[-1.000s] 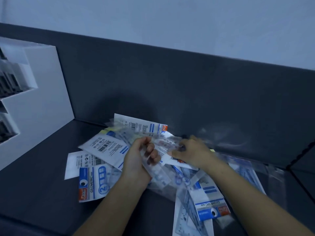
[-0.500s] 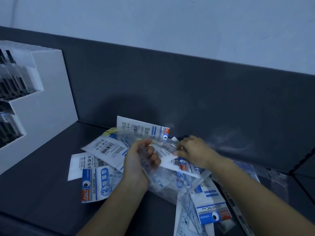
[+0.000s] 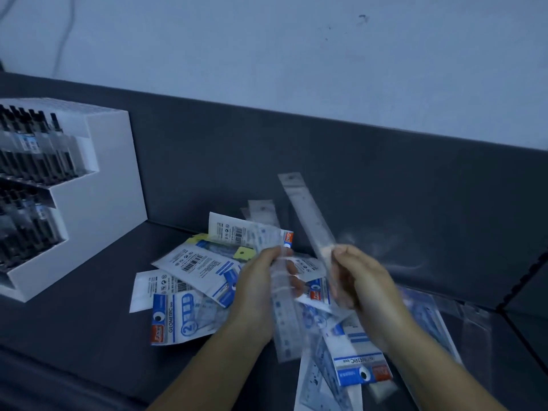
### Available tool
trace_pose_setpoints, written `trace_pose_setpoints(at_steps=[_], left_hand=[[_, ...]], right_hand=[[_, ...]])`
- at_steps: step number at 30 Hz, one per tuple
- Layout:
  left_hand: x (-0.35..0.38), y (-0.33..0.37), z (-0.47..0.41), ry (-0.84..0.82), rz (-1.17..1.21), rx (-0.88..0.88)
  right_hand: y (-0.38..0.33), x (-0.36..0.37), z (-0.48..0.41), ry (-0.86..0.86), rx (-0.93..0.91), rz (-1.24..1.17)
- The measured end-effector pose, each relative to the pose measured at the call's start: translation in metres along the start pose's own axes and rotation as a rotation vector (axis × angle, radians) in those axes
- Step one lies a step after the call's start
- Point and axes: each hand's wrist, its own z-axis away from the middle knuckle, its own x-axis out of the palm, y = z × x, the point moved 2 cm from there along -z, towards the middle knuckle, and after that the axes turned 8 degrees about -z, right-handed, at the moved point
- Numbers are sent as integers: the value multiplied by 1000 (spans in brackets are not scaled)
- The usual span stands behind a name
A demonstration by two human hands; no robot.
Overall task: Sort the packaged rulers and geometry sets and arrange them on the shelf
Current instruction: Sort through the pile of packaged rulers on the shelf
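Over a dark shelf [image 3: 74,336], the right hand [image 3: 361,286] pinched a long clear-sleeved ruler [image 3: 308,215] angled up and away, and the left hand [image 3: 258,292] gripped a second ruler [image 3: 284,327]. Beneath lay heaped blue-and-white packets [image 3: 178,318], two reading "GEOMETRIC". A white display box [image 3: 103,188] stood left.

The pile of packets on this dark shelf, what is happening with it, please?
A person is sorting packaged stationery. The right hand pinches a long clear ruler packet, which slants up toward the back panel. The left hand grips a second ruler packet, which points down over the pile. The geometry set packets lie loose and overlapping on the dark shelf, none arranged yet. A white display box stands at the left.
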Motion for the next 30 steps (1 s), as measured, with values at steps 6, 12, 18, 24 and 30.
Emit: trace_pose_setpoints(at_steps=[6, 12, 18, 24, 30], left_hand=[[18, -14, 18, 46, 9, 65], [14, -23, 14, 29, 59, 83], [12, -18, 6, 4, 145, -24], [22, -33, 5, -46, 59, -53], [30, -39, 6, -69, -43, -85]], right_hand=[[15, 16, 45, -224, -215, 466], [21, -45, 42, 22, -583, 1464], [37, -142, 21, 40, 187, 1474], [40, -153, 5, 182, 109, 1226], [6, -150, 1, 198, 33, 1576]])
